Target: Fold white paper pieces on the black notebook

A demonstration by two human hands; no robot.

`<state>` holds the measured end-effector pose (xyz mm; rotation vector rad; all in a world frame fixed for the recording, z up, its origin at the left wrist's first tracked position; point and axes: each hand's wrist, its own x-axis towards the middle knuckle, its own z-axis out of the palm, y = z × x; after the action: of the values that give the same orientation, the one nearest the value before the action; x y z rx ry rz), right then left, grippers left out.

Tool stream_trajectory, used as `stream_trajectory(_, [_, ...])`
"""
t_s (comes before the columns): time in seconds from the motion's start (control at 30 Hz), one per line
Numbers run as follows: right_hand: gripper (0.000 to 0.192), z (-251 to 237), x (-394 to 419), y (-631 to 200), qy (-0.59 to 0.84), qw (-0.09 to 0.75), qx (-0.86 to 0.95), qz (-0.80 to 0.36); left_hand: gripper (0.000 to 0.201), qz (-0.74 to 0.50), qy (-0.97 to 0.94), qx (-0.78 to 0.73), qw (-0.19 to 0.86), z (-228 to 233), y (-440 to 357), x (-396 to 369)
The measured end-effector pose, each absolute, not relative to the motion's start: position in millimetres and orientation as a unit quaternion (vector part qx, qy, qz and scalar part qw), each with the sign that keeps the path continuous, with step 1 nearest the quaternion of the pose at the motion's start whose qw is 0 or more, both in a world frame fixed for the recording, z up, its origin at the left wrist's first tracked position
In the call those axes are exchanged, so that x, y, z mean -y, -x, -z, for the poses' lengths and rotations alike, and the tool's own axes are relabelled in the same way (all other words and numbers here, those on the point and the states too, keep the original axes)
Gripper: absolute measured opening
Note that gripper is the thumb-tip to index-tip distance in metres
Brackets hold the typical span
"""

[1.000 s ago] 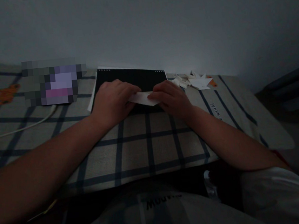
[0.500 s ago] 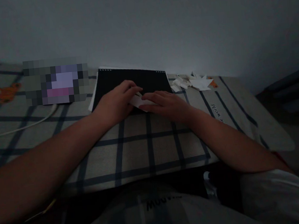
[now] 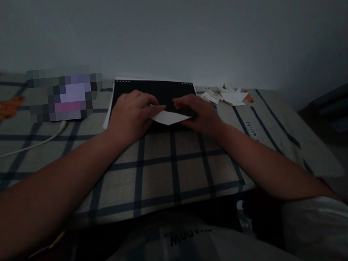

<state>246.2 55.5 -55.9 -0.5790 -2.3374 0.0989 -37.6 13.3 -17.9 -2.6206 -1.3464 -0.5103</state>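
A small folded piece of white paper (image 3: 170, 117) lies above a black pad (image 3: 157, 89) with punched holes along its far edge. My left hand (image 3: 133, 112) grips the paper's left end between thumb and fingers. My right hand (image 3: 201, 113) is at the paper's right tip, its thumb and fingers spread apart and holding nothing. Part of the paper's left end is hidden under my left fingers. White sheets show below the pad at its left edge.
Folded white paper pieces (image 3: 230, 96) lie right of the pad. A blurred-out phone-like device (image 3: 72, 97) with a white cable (image 3: 40, 146) is on the left. The checked tablecloth (image 3: 160, 177) has orange animal prints. A wall rises behind the table.
My right hand has drawn back to the right and its fingers have opened off the paper. More of the white paper shows now. My left hand has shifted slightly left.
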Motion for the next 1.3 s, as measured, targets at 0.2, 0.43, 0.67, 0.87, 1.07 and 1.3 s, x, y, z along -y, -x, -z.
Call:
stream_trajectory(0.2, [0.031,54,-53,-251,0.203,0.323,0.923,-0.044,0.046,0.211,0.882,0.418,0.056,20,38,-14])
stream_trajectory(0.43, [0.029,45,-58,-257,0.221,0.287,0.929,0.071,0.046,0.248,0.904,0.337,0.084,28,37,-18])
stream_trajectory(0.67, [0.03,41,-53,-251,0.207,0.18,0.954,0.12,0.049,0.147,0.919,0.364,0.038,33,36,-20])
stream_trajectory(0.87, [0.031,46,-56,-254,0.178,0.186,0.966,0.02,0.054,0.077,0.93,0.36,0.005,24,38,-16])
stream_trajectory(1.07, [0.038,44,-56,-257,0.199,0.177,0.963,-0.036,0.063,0.071,0.95,0.303,-0.026,26,43,-18])
stream_trajectory(1.3, [0.037,52,-60,-253,0.251,0.209,0.945,-0.007,0.066,0.047,0.952,0.297,-0.059,34,46,-23])
